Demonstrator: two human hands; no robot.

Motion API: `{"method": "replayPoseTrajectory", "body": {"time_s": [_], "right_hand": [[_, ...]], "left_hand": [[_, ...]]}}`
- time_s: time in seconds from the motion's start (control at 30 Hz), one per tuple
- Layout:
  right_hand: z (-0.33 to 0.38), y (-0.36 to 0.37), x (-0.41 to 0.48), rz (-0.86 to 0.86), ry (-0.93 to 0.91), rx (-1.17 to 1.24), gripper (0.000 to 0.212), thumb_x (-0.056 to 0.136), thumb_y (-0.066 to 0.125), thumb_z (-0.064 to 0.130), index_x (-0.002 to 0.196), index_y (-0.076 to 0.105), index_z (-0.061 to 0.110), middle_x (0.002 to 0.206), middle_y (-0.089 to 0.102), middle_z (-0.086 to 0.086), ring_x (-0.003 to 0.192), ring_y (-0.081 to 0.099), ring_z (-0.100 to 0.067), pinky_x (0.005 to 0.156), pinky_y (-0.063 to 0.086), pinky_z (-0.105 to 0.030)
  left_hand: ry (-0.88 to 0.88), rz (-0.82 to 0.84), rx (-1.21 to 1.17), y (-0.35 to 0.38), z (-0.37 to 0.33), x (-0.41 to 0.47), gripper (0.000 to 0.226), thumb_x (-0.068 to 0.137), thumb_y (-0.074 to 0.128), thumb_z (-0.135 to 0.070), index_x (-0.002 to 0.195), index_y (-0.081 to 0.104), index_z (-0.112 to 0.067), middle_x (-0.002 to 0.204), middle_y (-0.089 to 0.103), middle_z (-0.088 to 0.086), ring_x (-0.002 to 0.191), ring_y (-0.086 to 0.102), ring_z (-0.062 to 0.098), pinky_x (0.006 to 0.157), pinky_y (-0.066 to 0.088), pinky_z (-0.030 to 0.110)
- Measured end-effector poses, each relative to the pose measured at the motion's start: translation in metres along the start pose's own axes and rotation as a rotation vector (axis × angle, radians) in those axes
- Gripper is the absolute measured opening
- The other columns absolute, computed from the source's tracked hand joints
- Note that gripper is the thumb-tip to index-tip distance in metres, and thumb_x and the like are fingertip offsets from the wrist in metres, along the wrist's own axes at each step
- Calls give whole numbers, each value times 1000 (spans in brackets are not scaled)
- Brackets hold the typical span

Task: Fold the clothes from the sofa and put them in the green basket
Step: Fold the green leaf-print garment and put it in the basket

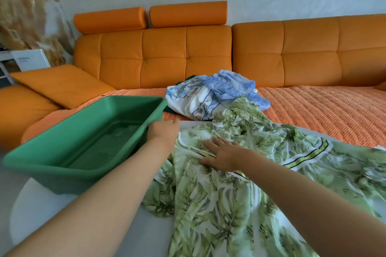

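The step in hand looks like laying the white garment with a green leaf print [229, 204] out flat before the first fold. It lies rumpled over the right part of the white bench [150, 236], its far end trailing toward the sofa's seat. The right hand [223, 156] rests on it, palm down and fingers spread, beside a yellow-and-dark striped trim. To do this well, that hand should sweep outward from the middle to push the wrinkles to the edges. The bunched cloth near the bench's far edge should be drawn fully onto the bench, with seams and trim lined up so the folds come out even.

The left hand [163, 133] is at the near right corner of the green plastic rectangular basket [41, 170], one finger pointing forward; whether it grips the wall or only touches it cannot be told. Moving the basket slightly aside would give the cloth more room.

The basket stands on the left of the bench, and its perforated floor shows bare, with no clothes in it. On the orange sofa [163, 56] a pile waits: a white cloth with blue pattern [188, 100] and a light blue ruffled cloth [231, 85] on top.
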State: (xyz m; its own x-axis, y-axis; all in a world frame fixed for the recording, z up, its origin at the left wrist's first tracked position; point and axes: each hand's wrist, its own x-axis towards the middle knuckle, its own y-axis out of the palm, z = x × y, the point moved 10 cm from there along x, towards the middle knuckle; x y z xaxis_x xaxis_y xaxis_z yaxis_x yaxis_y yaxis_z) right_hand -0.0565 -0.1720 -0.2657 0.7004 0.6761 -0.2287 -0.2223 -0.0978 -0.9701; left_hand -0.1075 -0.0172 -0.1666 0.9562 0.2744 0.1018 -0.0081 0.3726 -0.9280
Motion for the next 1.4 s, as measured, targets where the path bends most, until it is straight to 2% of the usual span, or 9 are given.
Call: {"method": "replayPoseTrajectory", "body": {"time_s": [0.17, 0.3, 0.43, 0.53, 0.73, 0.87, 1.03, 1.17, 1.4], "right_hand": [[-3, -25, 5, -174, 29, 41, 65, 98, 12, 68, 157, 12, 41, 167, -1, -5, 154, -4, -26, 120, -2, -61], [-30, -19, 7, -104, 129, -21, 64, 100, 17, 63, 157, 18, 34, 166, 8, -8, 153, 7, -31, 118, 8, -64], [-55, -40, 5, -194, 98, 148, 45, 103, 36, 50, 135, 57, 27, 137, 59, -3, 116, 60, -21, 98, 51, -41], [-87, -77, 1, -423, 132, 299, 32, 103, 44, 34, 124, 66, 26, 131, 64, 0, 86, 65, -13, 67, 50, -24], [-165, -93, 2, -596, 304, 358, 32, 97, 50, 14, 125, 63, 25, 138, 48, -3, 100, 61, -26, 75, 53, -37], [-184, -91, 13, -627, 357, 273, 34, 100, 51, 29, 134, 57, 27, 136, 50, -4, 104, 59, -27, 73, 51, -36], [-180, -87, 30, -597, 435, 67, 37, 91, 55, 62, 106, 63, 28, 106, 54, 1, 89, 59, -23, 69, 55, -36], [-184, -104, 21, -736, 417, 185, 27, 97, 53, 37, 91, 77, 24, 92, 67, 2, 84, 62, -24, 66, 57, -35], [-149, -131, -23, -858, 323, 376, 32, 97, 44, 31, 114, 71, 33, 93, 70, 6, 68, 57, -17, 50, 36, -23]], "left_hand": [[219, -12, -242, 6, -47, 11, 59, 92, 49, -5, 148, 38, -18, 151, 38, 9, 138, 34, 28, 110, 36, 44], [336, 257, -403, 44, -83, 10, 54, 106, 33, -40, 158, 21, -31, 166, 17, 1, 150, 19, 26, 119, 25, 47], [244, 145, -268, 35, -76, 31, 37, 104, 23, -35, 107, 58, -21, 125, 60, 7, 104, 54, 26, 82, 46, 37], [221, -44, -395, 4, -83, 54, 31, 104, 29, -32, 85, 49, -20, 94, 61, 5, 79, 54, 23, 61, 38, 33], [176, -194, -816, -25, -119, 109, 27, 105, 37, -22, 119, 59, -17, 111, 63, 5, 93, 58, 22, 73, 45, 34], [144, -163, -860, -13, -143, 136, 41, 106, 39, -25, 146, 42, -20, 136, 53, 12, 119, 53, 31, 91, 47, 42], [52, -130, -792, 10, -141, 150, 26, 96, 60, -35, 122, 64, -30, 117, 68, 2, 103, 63, 28, 80, 51, 36], [99, -301, -827, -5, -134, 133, 25, 88, 69, -22, 109, 67, -35, 98, 65, -7, 92, 60, 20, 59, 37, 26], [189, -303, -801, -34, -133, 88, 61, 91, 64, -33, 147, 38, -27, 136, 45, 4, 126, 41, 29, 101, 43, 45]]}}
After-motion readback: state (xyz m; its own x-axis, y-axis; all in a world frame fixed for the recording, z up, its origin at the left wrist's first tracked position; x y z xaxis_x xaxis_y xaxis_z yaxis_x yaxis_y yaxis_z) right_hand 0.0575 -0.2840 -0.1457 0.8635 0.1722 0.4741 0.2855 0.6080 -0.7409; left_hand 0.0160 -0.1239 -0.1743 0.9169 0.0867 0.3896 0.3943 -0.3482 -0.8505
